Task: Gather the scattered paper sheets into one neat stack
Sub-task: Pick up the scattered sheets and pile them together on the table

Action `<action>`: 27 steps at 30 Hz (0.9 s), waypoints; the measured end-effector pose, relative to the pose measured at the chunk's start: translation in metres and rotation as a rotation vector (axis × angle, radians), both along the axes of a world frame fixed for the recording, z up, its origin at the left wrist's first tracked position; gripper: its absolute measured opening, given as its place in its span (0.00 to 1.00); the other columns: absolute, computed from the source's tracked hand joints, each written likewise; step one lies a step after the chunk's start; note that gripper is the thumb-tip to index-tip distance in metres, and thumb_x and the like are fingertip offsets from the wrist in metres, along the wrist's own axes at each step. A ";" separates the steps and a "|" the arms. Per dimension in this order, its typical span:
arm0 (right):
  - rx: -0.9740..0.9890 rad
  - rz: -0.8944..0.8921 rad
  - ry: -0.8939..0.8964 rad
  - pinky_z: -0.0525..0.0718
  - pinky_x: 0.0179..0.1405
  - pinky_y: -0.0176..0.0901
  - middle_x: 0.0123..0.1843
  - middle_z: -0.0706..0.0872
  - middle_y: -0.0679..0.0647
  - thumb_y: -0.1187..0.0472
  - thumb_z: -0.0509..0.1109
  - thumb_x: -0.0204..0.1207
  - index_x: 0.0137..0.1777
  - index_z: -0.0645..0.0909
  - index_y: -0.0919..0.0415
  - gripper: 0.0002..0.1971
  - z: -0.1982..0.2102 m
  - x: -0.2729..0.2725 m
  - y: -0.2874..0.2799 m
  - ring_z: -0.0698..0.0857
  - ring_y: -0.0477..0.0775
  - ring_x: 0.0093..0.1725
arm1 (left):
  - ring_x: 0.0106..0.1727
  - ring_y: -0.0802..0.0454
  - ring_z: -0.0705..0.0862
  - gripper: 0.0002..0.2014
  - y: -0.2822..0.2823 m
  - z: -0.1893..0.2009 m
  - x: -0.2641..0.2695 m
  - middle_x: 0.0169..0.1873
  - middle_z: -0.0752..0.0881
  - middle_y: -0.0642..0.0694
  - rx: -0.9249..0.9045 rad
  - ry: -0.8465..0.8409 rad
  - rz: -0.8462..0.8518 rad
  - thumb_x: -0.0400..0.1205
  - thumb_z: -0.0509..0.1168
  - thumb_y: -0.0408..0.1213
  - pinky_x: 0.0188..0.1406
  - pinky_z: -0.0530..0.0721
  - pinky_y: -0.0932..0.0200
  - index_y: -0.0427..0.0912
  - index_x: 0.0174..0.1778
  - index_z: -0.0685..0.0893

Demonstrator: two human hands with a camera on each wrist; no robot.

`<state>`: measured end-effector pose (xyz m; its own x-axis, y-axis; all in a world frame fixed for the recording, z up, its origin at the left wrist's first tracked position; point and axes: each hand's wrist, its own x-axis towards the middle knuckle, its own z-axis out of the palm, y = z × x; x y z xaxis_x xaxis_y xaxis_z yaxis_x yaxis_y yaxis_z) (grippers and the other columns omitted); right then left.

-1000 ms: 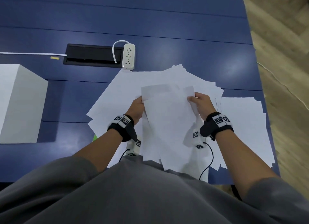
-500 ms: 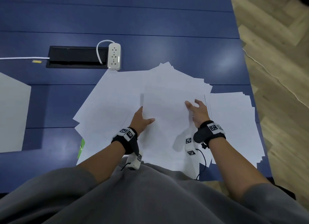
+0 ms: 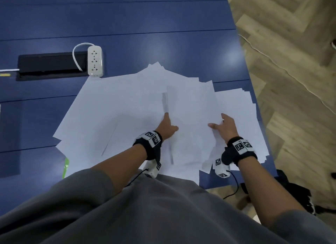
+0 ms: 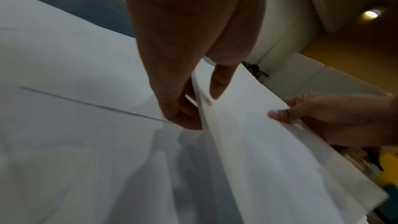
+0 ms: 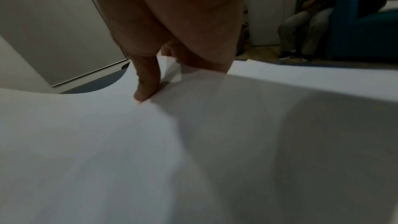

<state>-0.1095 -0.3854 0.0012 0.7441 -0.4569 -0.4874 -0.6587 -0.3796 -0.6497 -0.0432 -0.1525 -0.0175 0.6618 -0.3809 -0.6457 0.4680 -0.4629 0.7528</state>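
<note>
White paper sheets point(image 3: 112, 112) lie fanned across the blue table point(image 3: 145, 25). A loose bundle of sheets point(image 3: 190, 116) rests low on that spread, between my hands. My left hand point(image 3: 168, 124) pinches the bundle's left edge; in the left wrist view its thumb point(image 4: 219, 84) is on top of the bundle point(image 4: 269, 151) and its fingers are underneath. My right hand point(image 3: 222, 124) holds the right edge. Its thumb point(image 5: 146, 84) presses on the top sheet point(image 5: 107, 142), and its other fingers are hidden under the paper.
Another rough pile of sheets point(image 3: 249, 120) reaches the table's right edge, with wooden floor point(image 3: 291, 80) beyond. A white power strip point(image 3: 94, 61) and black cable slot point(image 3: 49, 65) lie behind the papers. A green item point(image 3: 66, 166) pokes out at the left.
The bundle I held raised a second ago has come down onto the spread sheets, both hands lowering with it. The white block at the left has left the head view.
</note>
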 end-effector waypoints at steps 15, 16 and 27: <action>-0.290 -0.261 0.106 0.76 0.53 0.48 0.65 0.81 0.62 0.61 0.75 0.75 0.72 0.68 0.60 0.28 -0.008 -0.041 -0.114 0.81 0.66 0.61 | 0.35 0.46 0.78 0.49 -0.149 0.003 -0.021 0.38 0.76 0.41 0.075 -0.117 -0.134 0.69 0.73 0.19 0.34 0.83 0.52 0.43 0.79 0.49; -0.284 -0.267 0.107 0.76 0.53 0.48 0.65 0.81 0.62 0.61 0.75 0.74 0.72 0.67 0.59 0.28 -0.011 -0.044 -0.118 0.81 0.66 0.61 | 0.32 0.47 0.76 0.52 -0.153 0.001 -0.026 0.35 0.74 0.42 0.075 -0.128 -0.152 0.68 0.73 0.18 0.31 0.82 0.53 0.46 0.80 0.48; -0.494 -0.011 0.433 0.72 0.62 0.67 0.71 0.63 0.65 0.46 0.77 0.69 0.79 0.54 0.42 0.43 -0.034 -0.060 -0.120 0.67 0.69 0.68 | 0.46 0.47 0.71 0.27 -0.165 -0.006 -0.042 0.66 0.62 0.36 0.263 -0.171 -0.536 0.77 0.62 0.21 0.32 0.71 0.60 0.29 0.73 0.66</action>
<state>-0.1700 -0.5049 -0.0324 0.5216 -0.7105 -0.4725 -0.8272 -0.5567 -0.0760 -0.0849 -0.3178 -0.0239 0.5247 -0.5321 -0.6645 0.0014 -0.7800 0.6257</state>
